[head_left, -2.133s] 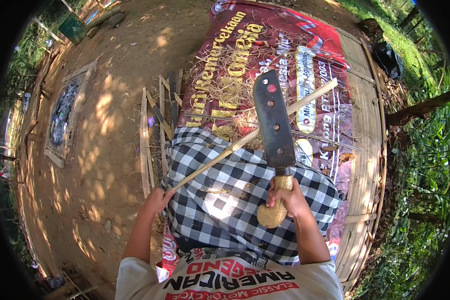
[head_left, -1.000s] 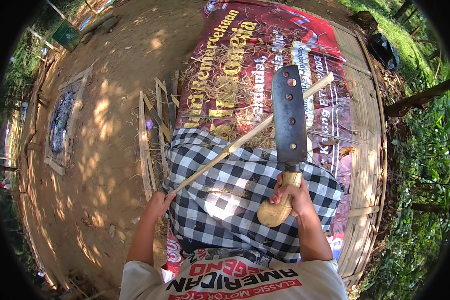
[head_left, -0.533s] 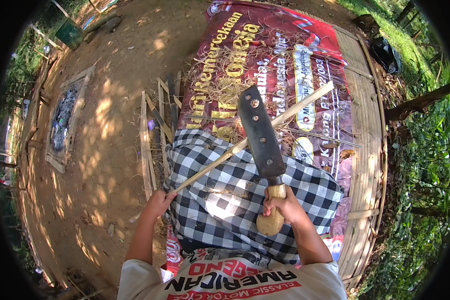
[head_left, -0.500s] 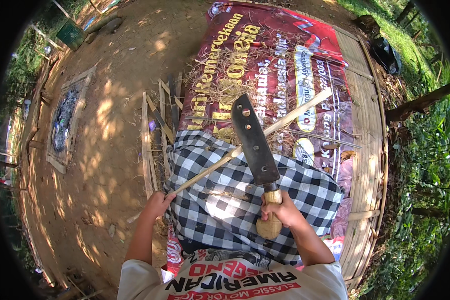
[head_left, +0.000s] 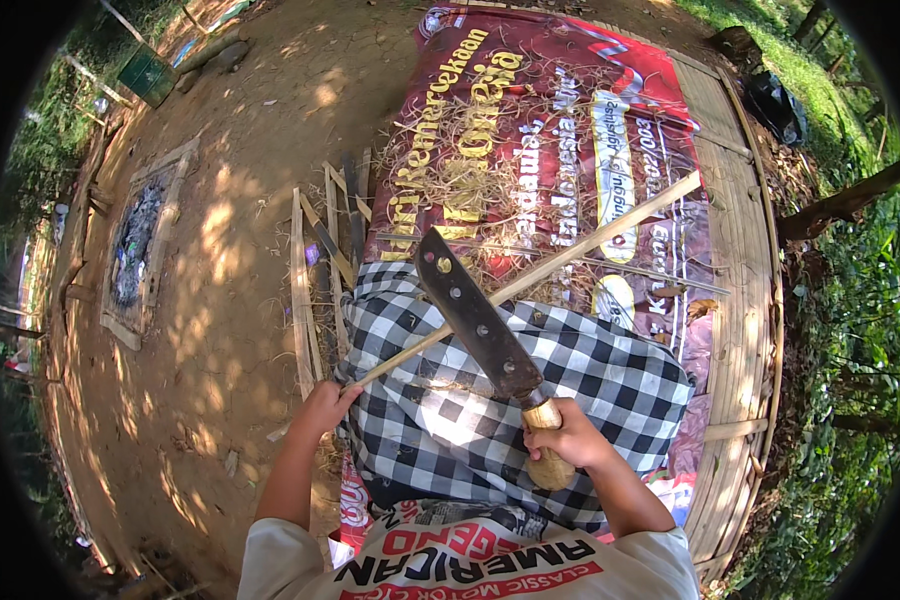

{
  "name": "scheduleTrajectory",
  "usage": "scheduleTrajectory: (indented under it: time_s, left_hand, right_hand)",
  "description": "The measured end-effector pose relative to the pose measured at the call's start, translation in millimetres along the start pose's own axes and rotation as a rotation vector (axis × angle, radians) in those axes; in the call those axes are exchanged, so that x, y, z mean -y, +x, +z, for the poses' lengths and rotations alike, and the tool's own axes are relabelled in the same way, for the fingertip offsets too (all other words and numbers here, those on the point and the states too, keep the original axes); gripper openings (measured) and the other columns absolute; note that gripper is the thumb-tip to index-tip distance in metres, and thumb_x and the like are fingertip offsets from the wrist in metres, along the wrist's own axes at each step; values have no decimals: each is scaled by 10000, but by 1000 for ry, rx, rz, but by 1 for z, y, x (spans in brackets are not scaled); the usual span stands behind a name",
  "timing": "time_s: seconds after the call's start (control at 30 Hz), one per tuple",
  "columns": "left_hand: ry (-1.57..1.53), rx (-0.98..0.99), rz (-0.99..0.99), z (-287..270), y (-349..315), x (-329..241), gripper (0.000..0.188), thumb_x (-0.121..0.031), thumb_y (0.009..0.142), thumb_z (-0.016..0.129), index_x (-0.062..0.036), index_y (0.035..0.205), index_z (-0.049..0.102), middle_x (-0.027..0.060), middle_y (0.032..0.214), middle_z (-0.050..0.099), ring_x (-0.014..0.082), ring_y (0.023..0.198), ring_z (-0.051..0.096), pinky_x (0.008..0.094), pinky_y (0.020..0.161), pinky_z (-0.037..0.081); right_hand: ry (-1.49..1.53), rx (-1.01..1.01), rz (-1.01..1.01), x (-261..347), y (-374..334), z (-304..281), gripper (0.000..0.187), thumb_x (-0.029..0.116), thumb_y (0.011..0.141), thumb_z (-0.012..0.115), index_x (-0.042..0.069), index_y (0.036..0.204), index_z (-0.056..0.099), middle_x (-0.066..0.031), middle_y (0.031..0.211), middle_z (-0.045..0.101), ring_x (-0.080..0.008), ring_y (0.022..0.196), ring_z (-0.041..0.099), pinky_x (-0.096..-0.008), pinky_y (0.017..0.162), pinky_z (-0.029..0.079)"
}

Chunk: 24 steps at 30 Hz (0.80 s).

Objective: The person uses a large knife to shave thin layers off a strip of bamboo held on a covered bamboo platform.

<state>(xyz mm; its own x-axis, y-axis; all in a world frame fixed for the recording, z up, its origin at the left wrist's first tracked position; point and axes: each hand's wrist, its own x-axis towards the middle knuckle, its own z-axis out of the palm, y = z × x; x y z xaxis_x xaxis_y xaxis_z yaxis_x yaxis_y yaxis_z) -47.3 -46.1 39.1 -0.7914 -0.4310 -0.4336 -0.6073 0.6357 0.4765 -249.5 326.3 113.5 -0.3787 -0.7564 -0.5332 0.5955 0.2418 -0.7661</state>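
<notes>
My right hand (head_left: 568, 436) is closed around the wooden handle of a machete (head_left: 478, 325), its broad dark blade with several holes or studs pointing up and to the left. The blade crosses over a long pale bamboo strip (head_left: 590, 243). Gripped near its lower left end by my left hand (head_left: 327, 406), the strip slants up to the right across my lap. A black-and-white checked cloth (head_left: 410, 310) covers my legs beneath both. Whether the blade's edge touches the strip cannot be made out.
Curly shavings (head_left: 490, 180) litter a dark red printed banner (head_left: 660, 150) over a bamboo-slat platform (head_left: 735, 360). Split strips (head_left: 300, 290) lean at its left side. On the dirt ground is a framed ash pit (head_left: 138, 240); a black bag (head_left: 775, 108) lies at the far right.
The machete has tilted further left, its tip moving down and left along with the handle end shifting slightly right. The bamboo strip's far end reaches a bit further up and right.
</notes>
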Motion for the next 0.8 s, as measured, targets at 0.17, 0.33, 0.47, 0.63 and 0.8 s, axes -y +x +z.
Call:
scheduleTrajectory:
  time_s: [0.17,0.33,0.47,0.63,0.8]
  left_hand:
    - [-75,-7,-36,14,0,14,743,-581,896,555,123,657,540,234,526,479,350,499,513,455,529,424]
    - [8,49,-92,1,-2,8,741,-578,901,547,122,657,555,235,529,489,365,511,518,459,546,435]
    - [-6,2,-15,9,-2,13,725,-556,908,549,121,649,555,255,533,490,389,520,533,460,547,437]
    - [-11,-22,-7,8,-3,5,725,-553,911,545,121,642,548,261,536,483,387,512,525,460,543,435]
    - [10,-40,-38,9,-2,31,717,-545,912,550,123,651,538,264,535,464,379,496,510,460,530,424]
  right_hand:
    - [183,-162,-158,8,4,-2,166,-33,712,584,-32,869,530,-92,658,574,-180,565,583,-317,564,486]
    - [104,-151,-52,-11,4,-3,205,-54,690,593,-36,886,535,-107,685,578,-196,570,588,-332,572,491]
    - [146,-138,-110,6,-7,-9,188,-59,694,593,-34,872,539,-97,678,571,-189,575,588,-329,572,492]
    - [274,-196,-170,17,-4,-9,194,-61,687,596,-30,866,529,-104,679,571,-199,569,583,-347,576,497]
    - [55,-93,-47,-1,-1,-10,192,-44,688,597,-21,868,533,-101,665,572,-195,552,579,-339,565,486]
